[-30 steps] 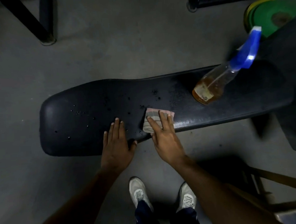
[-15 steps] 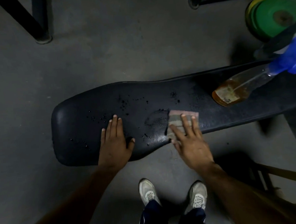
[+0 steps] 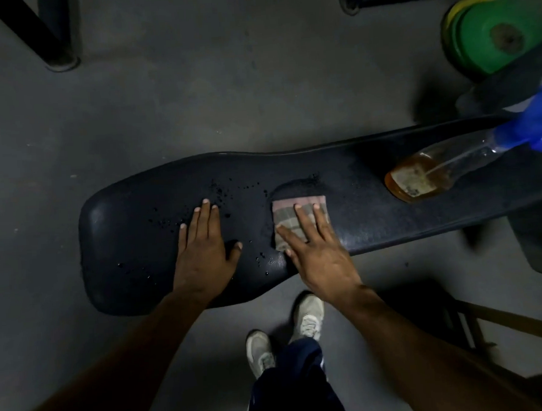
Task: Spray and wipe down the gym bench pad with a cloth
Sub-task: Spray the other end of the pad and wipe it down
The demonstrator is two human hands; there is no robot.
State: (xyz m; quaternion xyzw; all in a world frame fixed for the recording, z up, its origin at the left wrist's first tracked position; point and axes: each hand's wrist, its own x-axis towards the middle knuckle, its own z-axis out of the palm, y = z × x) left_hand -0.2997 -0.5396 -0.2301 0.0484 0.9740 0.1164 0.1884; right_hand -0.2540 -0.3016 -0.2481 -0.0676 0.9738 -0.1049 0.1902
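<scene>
A long black bench pad lies across the view, dotted with spray droplets near its left half. A folded checked cloth lies flat on the pad's middle. My right hand presses down on the cloth with fingers spread. My left hand rests flat on the pad to the left of the cloth, holding nothing. A clear spray bottle with amber liquid and a blue trigger head stands on the pad at the right, apart from both hands.
Green and yellow weight plates lean at the top right behind a dark bar. Black frame legs stand on the grey floor at top left. My two shoes are beside the pad's near edge. A wooden frame sits bottom right.
My right hand has slid the cloth rightward along the pad and slightly away from me, leaving a wiped streak. My left hand has stayed planted on the pad. The view has shifted.
</scene>
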